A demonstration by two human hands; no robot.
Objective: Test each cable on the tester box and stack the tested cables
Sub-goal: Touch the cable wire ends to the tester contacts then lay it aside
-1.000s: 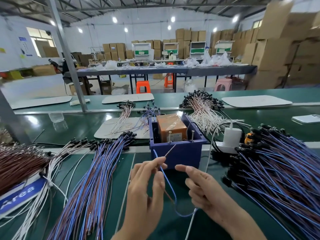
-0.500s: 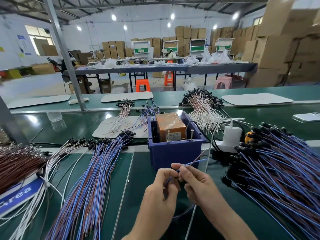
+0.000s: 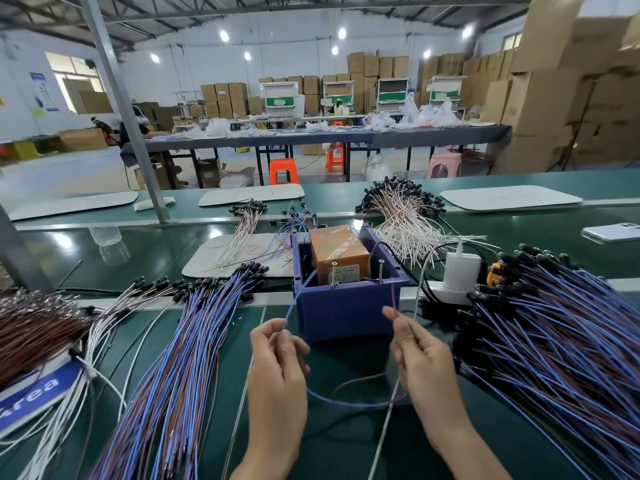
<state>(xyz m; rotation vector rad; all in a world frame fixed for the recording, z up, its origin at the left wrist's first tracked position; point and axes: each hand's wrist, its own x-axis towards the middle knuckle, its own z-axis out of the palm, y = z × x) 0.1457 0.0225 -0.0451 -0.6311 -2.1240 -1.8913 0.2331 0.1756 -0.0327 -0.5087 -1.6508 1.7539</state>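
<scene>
Cable [image 3: 346, 405]: a thin blue-and-brown pair is held low over the green tabletop [image 3: 346, 358], just in front of the tester box [image 3: 346, 317]; its middle sags in a loop between the two hands.
Left hand [image 3: 277, 368]: the blue strand is pinched between thumb and fingertips, and from there it is led up to the near left corner of the box.
Right hand [image 3: 422, 358]: the brown strand is pinched between thumb and forefinger, and its end is held upright against the front right of the box.
Contact: whether either strand end touches a screw cannot be told.
Blue label [image 3: 34, 393]: at the left edge the white letters "Area" are read; the rest is cut off.
Left stack [image 3: 194, 358]: many blue-and-brown cables are laid side by side, black tips pointing away, with white cables [image 3: 104, 323] and a brown bundle [image 3: 31, 330] further left.
Right pile [image 3: 554, 341]: a larger heap of the same cables is spread beside the right hand.
Tester box: an orange unit [image 3: 337, 251] wrapped in clear tape is housed in the open blue box, and two upright screws [image 3: 334, 271] are fixed at its front rim; the unit's small label is too blurred to be read.
Charger [image 3: 462, 268]: a white plug is seated in a socket strip [image 3: 446, 292] just right of the box.
White board [image 3: 221, 258]: behind the box to the left, a few loose cables are laid on it.
Pale bundle [image 3: 405, 220]: white and pinkish cables are fanned out behind the box to the right.
Phone [image 3: 613, 232]: laid flat at the far right.
Background: cartons [image 3: 540, 98] are stacked along the walls and orange stools [image 3: 284, 171] are placed by a long table; writing on the wall posters [image 3: 36, 76] is too small to be read.
</scene>
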